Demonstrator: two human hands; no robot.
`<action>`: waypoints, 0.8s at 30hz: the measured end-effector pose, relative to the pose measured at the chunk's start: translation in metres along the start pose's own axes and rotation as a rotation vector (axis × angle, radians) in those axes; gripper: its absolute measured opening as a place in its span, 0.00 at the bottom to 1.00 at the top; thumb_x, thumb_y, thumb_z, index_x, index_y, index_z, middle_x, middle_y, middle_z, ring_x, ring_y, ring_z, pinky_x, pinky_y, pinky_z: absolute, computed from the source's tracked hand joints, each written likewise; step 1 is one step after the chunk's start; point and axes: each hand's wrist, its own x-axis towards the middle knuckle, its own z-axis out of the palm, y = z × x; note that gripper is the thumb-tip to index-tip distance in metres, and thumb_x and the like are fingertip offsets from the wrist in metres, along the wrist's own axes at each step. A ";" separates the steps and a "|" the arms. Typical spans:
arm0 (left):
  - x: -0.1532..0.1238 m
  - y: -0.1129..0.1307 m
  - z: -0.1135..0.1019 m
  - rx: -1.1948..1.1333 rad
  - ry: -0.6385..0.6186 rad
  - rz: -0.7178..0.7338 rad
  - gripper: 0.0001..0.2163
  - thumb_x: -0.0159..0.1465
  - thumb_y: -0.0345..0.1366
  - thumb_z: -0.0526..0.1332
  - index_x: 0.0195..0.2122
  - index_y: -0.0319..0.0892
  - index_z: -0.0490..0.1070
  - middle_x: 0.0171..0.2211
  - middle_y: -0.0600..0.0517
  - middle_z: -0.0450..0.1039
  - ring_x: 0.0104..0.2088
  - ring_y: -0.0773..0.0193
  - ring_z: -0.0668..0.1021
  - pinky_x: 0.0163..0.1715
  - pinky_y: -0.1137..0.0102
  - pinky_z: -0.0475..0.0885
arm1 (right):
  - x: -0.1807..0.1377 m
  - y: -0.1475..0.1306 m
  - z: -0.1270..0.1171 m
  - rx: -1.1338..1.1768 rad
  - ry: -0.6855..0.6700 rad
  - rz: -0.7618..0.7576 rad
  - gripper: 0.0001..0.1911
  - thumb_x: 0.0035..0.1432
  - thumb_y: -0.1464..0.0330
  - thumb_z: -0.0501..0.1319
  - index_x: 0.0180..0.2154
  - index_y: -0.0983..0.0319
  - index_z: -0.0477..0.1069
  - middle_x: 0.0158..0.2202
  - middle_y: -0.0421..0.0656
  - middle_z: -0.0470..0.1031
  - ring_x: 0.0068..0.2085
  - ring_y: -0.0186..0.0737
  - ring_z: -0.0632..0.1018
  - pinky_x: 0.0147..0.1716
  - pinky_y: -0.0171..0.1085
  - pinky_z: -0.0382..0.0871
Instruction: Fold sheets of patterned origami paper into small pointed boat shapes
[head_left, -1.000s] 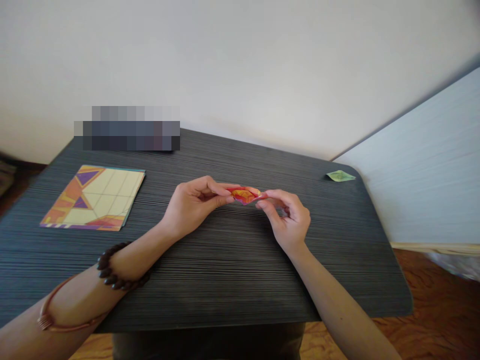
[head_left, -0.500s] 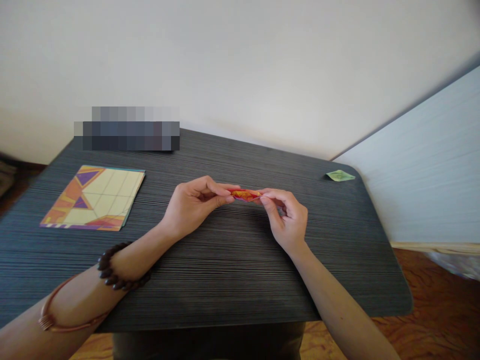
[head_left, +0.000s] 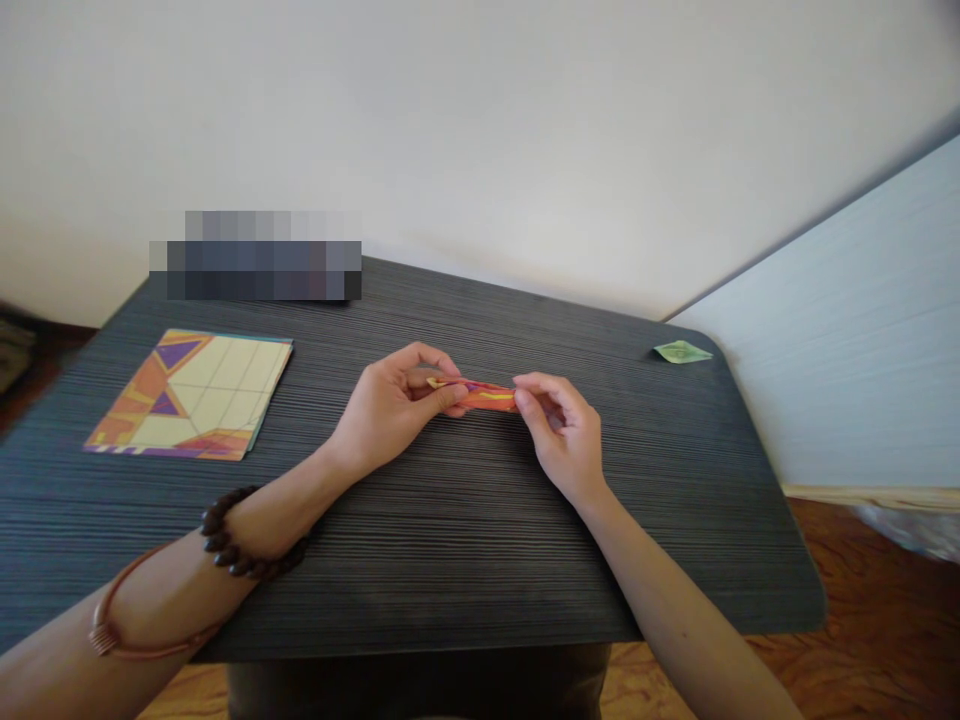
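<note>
A small folded piece of patterned paper [head_left: 489,398], orange and red with yellow and purple marks, is held just above the middle of the table. My left hand [head_left: 394,405] pinches its left part between thumb and fingers, and a pale pointed tip pokes out above the thumb. At the other end, my right hand [head_left: 564,425] grips the paper with thumb and forefinger. The fingertips hide part of both ends. A beaded bracelet and a copper-coloured bangle circle my left forearm.
On the left of the dark table [head_left: 450,570] lies a stack of patterned square paper sheets [head_left: 217,385]. A green folded paper [head_left: 682,352] sits near the far right corner. Behind the stack stands a pixelated object [head_left: 259,265]. A pale panel [head_left: 862,330] borders the right side.
The folded paper has been turned in my hands, so a flatter orange side now faces me instead of its open fold. The left fingers have shifted their grip; a pointed tip now shows.
</note>
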 end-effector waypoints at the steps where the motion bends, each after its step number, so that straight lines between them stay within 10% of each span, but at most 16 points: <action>1: 0.000 0.000 0.000 0.029 -0.002 -0.008 0.10 0.55 0.38 0.66 0.34 0.41 0.67 0.26 0.54 0.78 0.29 0.64 0.81 0.34 0.71 0.77 | 0.000 0.000 0.000 -0.013 -0.021 -0.002 0.06 0.59 0.68 0.58 0.39 0.57 0.72 0.38 0.40 0.76 0.38 0.35 0.77 0.40 0.37 0.73; 14: 0.006 -0.004 -0.009 0.014 -0.177 -0.192 0.14 0.59 0.42 0.62 0.43 0.39 0.71 0.33 0.50 0.79 0.33 0.62 0.80 0.37 0.68 0.77 | 0.008 0.008 -0.006 -0.085 -0.134 0.229 0.10 0.52 0.62 0.65 0.37 0.58 0.75 0.27 0.38 0.77 0.26 0.34 0.74 0.29 0.35 0.67; 24: 0.007 -0.018 -0.013 0.867 -0.058 0.485 0.07 0.62 0.37 0.59 0.35 0.47 0.77 0.37 0.51 0.74 0.41 0.60 0.70 0.44 0.63 0.67 | 0.010 0.004 -0.006 -0.402 -0.305 0.036 0.04 0.57 0.65 0.62 0.33 0.55 0.75 0.30 0.38 0.76 0.33 0.37 0.72 0.38 0.39 0.62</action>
